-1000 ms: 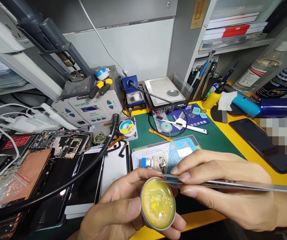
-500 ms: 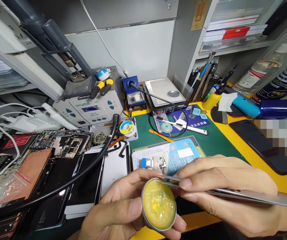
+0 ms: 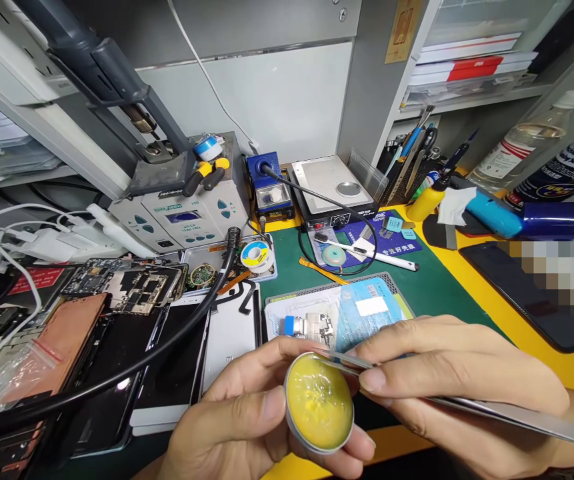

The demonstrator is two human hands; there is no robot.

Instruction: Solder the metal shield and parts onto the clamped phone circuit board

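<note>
Tilted toward me, a small round metal tin (image 3: 319, 401) of glossy yellow paste is gripped in my left hand (image 3: 239, 413), thumb at its near left rim and fingers behind and below. My right hand (image 3: 447, 380) pinches a pair of metal tweezers (image 3: 511, 417) between thumb and fingers. The tweezers' tips reach over the tin's upper rim, at the paste; whether they touch it I cannot tell. Just behind my hands, a small circuit board (image 3: 321, 327) with a blue-ended part lies on a blue and white work pad (image 3: 367, 293).
A grey rework station (image 3: 191, 213) stands at the back left, its black hose (image 3: 167, 347) crossing several phones and boards. Behind the pad are a soldering station (image 3: 267, 180), a hot plate (image 3: 327, 187) and a white pen-like tool (image 3: 387, 257). A black phone (image 3: 521, 293) lies at right.
My right hand and the tweezers have shifted slightly right, with the tips still by the tin's upper rim. The tin has barely moved; the paste surface catches light differently.
</note>
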